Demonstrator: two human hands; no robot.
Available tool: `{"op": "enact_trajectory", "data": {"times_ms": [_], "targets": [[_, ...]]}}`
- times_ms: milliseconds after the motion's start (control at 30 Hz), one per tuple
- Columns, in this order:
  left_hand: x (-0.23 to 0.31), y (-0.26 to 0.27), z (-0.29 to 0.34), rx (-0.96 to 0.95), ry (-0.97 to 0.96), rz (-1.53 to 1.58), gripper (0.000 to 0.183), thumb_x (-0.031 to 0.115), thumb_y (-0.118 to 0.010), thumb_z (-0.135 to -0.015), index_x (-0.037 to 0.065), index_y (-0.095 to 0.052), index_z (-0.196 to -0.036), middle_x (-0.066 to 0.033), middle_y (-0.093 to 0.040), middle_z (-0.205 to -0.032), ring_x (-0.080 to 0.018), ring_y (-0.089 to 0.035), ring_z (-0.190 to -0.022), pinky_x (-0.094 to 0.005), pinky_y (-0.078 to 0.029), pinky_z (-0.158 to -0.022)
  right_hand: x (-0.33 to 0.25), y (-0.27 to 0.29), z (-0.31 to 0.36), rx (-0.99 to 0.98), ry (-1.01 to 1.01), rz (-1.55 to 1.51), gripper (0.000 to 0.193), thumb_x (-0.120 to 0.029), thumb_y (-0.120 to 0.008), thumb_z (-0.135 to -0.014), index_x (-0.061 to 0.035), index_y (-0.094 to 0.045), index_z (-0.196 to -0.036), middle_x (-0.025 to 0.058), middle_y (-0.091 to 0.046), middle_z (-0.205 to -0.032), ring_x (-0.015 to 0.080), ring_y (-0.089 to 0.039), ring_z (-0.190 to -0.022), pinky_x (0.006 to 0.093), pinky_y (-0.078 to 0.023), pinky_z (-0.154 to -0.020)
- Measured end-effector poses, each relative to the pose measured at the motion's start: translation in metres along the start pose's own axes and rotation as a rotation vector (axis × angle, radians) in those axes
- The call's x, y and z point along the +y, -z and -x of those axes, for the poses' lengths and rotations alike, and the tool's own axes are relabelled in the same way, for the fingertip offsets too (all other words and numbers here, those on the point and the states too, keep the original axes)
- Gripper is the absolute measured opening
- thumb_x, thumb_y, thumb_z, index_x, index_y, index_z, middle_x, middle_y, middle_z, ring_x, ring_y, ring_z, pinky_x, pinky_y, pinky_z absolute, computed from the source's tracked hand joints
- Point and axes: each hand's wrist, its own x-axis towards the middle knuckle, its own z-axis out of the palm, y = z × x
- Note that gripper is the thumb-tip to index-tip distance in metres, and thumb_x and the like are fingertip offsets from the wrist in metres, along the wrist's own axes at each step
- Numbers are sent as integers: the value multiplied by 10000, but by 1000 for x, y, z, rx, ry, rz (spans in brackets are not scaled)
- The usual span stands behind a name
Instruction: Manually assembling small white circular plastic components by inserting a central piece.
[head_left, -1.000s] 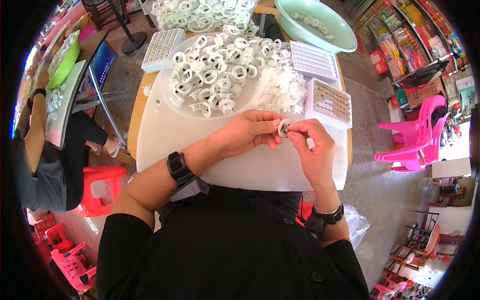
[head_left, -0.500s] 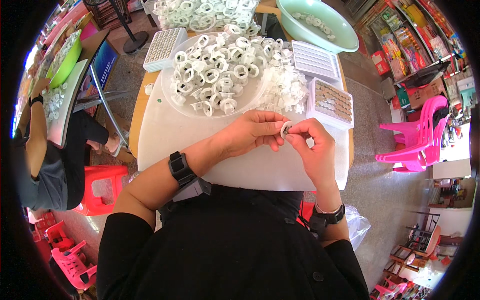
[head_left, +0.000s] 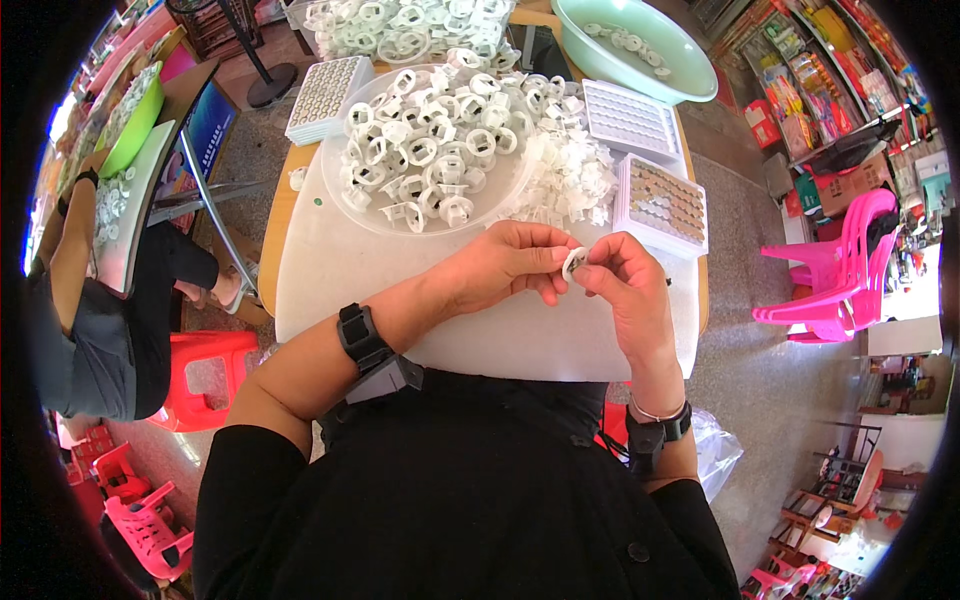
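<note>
Between my two hands, over the white table mat [head_left: 480,325], is a small round white plastic part [head_left: 573,264] with something dark at its middle. My left hand [head_left: 515,262] pinches its left side between thumb and fingers. The thumb and fingers of my right hand [head_left: 625,280] are closed on its right side. Just beyond my hands lie a pile of small clear-white plastic pieces [head_left: 570,180] and a round clear tray [head_left: 350,205] heaped with white ring-shaped parts [head_left: 430,150]. To the right stands a white tray [head_left: 660,205] with rows of small tan and silvery pieces.
Another slotted white tray [head_left: 630,120] and a pale green basin [head_left: 690,80] stand at the far right. A stack of gridded trays [head_left: 328,95] and a full clear bin [head_left: 410,25] stand behind. At left a person [head_left: 90,300] works by a green bowl [head_left: 140,120]. Pink chairs [head_left: 840,265] stand right.
My right hand has turned slightly around the round part, its fingers shifting up and in. My left hand has hardly moved. The other person's arm at left has shifted.
</note>
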Motion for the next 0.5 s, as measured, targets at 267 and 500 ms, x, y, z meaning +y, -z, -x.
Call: {"op": "enact_trajectory", "data": {"times_ms": [267,500], "targets": [[1,0,-1,-6,4,-63,267,169,-564,-925,-18,-567,-1116,-57,-609,-918,-129,-600,-773,-263,-512,-665,2,-9,2,116,97,87,138,-85,-660,-812,-40,-558,-894,-22,-562,-775,48,-501,-704,189,-411,-644],[1,2,-1,-35,39,-62,282,173,-560,-927,-20,-563,-1134,-63,-619,-930,-130,-606,-770,-259,-517,-652,-3,5,-5,-68,-11,30,139,-102,-646,-828,-36,-567,-922,-14,-578,-804,62,-519,-726,217,-429,-653]]}}
